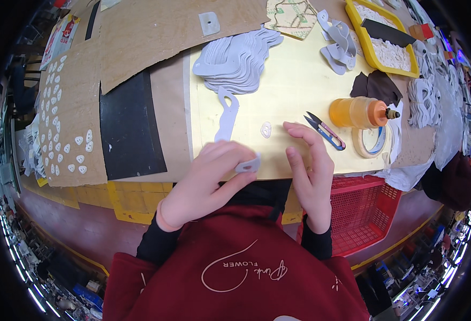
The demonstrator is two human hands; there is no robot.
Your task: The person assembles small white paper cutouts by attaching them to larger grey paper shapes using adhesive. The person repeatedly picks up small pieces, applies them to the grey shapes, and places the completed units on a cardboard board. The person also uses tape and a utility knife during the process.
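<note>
Though its far end is hidden by the thumb, a small grey cutout (248, 165) sits pinched in the left hand (206, 179) grip near the desk (299, 85) edge. At three o'clock the right hand (310, 171) rests spread, fingertips near a ring-shaped piece (266, 129) at twelve.
</note>
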